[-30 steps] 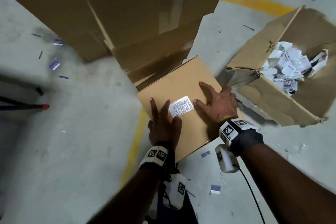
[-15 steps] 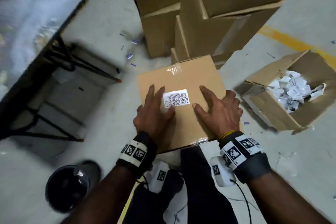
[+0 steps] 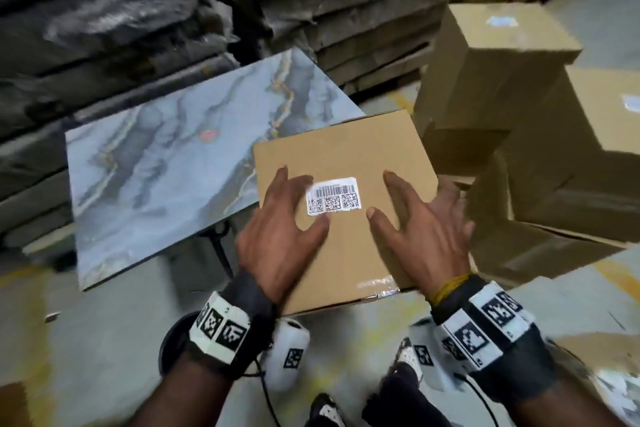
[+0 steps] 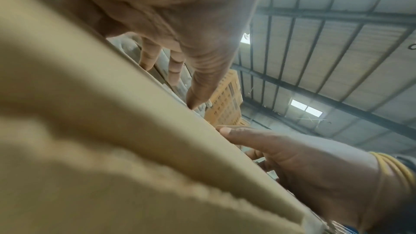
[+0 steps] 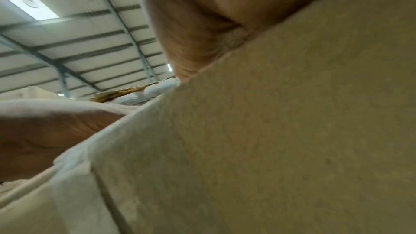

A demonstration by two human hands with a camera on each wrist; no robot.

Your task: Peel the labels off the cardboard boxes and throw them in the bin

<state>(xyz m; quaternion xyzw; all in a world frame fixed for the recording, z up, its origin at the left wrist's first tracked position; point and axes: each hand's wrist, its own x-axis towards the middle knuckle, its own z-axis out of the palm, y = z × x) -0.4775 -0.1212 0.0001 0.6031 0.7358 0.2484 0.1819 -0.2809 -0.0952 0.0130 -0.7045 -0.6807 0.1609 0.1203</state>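
The box [image 3: 346, 218] at frame centre is plain tan cardboard. Its label [image 3: 333, 195] is white with a black barcode and three black square codes. The tabletop [image 3: 166, 163], left of centre, is blue-grey marble with pale gold veins. The wristbands [image 3: 221, 326] at the bottom are black with black-and-white square markers.

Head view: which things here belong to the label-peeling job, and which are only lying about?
Job:
- cardboard box, carried between both hands
- white barcode label, stuck on its top
- left hand
- right hand

Lying about:
- marble-patterned table
- stacked cartons
- dark bundled stacks
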